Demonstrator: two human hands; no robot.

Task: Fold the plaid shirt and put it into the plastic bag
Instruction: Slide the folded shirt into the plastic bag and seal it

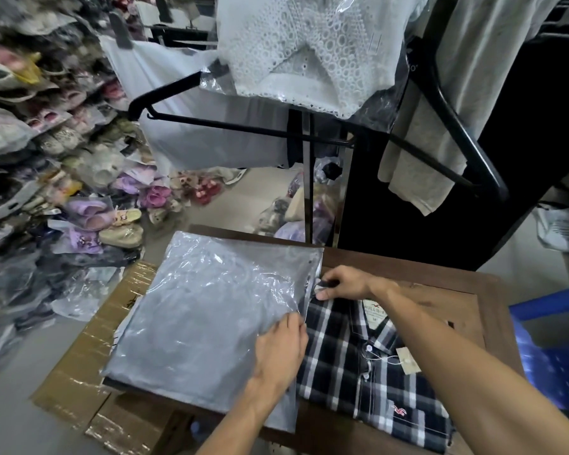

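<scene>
While the plaid shirt [358,359] lies folded on the right half of the wooden surface [440,284], collar towards the far edge and a paper tag on its front, the plastic bag [197,316] lies flat beside it on the left, its open edge meeting the shirt's left side. The step in hand looks like opening the bag's mouth. The left hand [281,351] rests palm-down on the bag near that edge, its grip pinched on the film at the opening as far as can be seen. The right hand [340,284] has its grip closed on the bag's far corner, thumb and forefinger clamped on the film.

To do this well, I judge the two layers of film should be parted fully along the whole edge before the shirt moves, then the shirt slid in bottom hem first and kept flat, so the fold holds and the tag does not catch. The film is thin and clingy, so it may bunch.

The surface is small and dark brown, and the bag overhangs its left side above flattened cardboard [89,366]. Around it, bagged shoes [46,178] are heaped on the floor, and garments hang on a black rack [309,136] behind.
</scene>
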